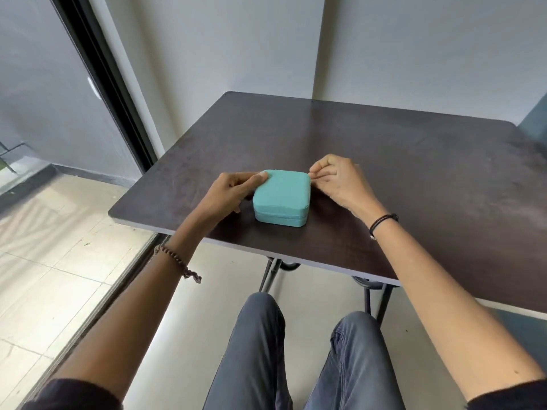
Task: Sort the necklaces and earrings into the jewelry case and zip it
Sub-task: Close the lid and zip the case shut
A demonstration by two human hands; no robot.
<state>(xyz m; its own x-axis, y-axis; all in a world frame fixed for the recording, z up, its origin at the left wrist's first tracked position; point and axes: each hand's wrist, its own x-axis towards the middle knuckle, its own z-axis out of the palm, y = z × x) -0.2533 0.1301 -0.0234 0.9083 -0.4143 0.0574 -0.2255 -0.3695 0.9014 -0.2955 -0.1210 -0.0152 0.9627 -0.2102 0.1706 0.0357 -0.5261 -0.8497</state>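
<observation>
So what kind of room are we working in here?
Looks like a plain indoor room, probably a home or office corner: a dark table against bare white walls, a glass door on the left, pale floor tiles.

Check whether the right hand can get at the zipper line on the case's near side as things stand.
Probably yes. The right hand pinches at the case's far right corner, and the zipper line on the near side lies bare; the left hand grips only the far left corner.
</observation>
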